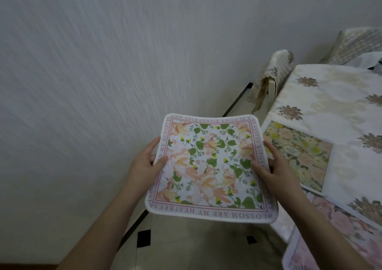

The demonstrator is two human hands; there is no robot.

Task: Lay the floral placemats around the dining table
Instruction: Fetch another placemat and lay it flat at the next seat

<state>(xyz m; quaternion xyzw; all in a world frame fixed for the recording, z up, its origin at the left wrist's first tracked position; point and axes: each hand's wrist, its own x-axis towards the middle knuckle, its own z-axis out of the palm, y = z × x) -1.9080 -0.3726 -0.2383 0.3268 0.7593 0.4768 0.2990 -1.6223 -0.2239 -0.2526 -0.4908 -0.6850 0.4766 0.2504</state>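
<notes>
I hold one floral placemat [210,166] with both hands, in the lower middle of the frame, above the floor and not on the tabletop. My left hand [147,162] grasps its left edge: the thumb lies on the printed side and the other fingers are curled under the edge. My right hand [268,164] grasps the right edge in the same way, the thumb on top and the fingers behind the mat. The mat is nearly flat, a little tilted toward me, with a white border, a thin pink frame with printed letters, and pink flowers with green leaves inside.

At the right side of the frame is the tabletop [334,96], covered with a pale cloth that has brown flower bunches. On it, just beside my right hand, lies a second placemat [299,156] with yellow and pink flowers; it lies flat near the edge of the tabletop. In the lower right corner I see a third placemat [330,238], pink and blurred; it seems to hang partly over the edge of the tabletop, but I cannot tell this surely.

Behind the tabletop, in the upper right, a chair back [275,73] with a pale cover stands near the white wall [103,63]. The floor [196,245] below the mat is beige with small black squares.
</notes>
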